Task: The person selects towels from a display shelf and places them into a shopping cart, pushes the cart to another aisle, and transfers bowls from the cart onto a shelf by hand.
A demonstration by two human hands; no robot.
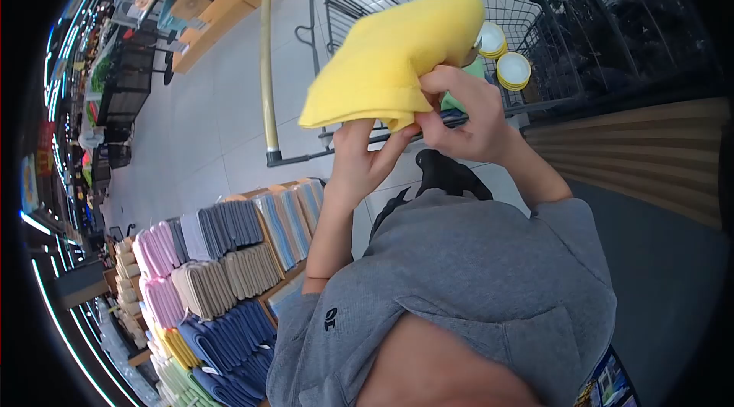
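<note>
A folded yellow towel [397,48] is held up in front of me, over the near side of a wire shopping cart [344,13]. From below, my left hand [363,158] grips it, with some fingers hidden under the cloth. My right hand [470,113] pinches the towel's lower right corner between thumb and fingers. Beyond my right hand, two stacks of yellow bowls with white insides [514,69] sit in the cart. Part of a green item [475,69] shows behind that hand; its kind is hidden.
The cart's handle bar [269,71] stands to the left. Shelves of folded towels [222,273] in pink, grey, beige and blue are at the lower left. A ribbed brown panel [634,155] lies to the right. Display racks [122,78] line the far left aisle.
</note>
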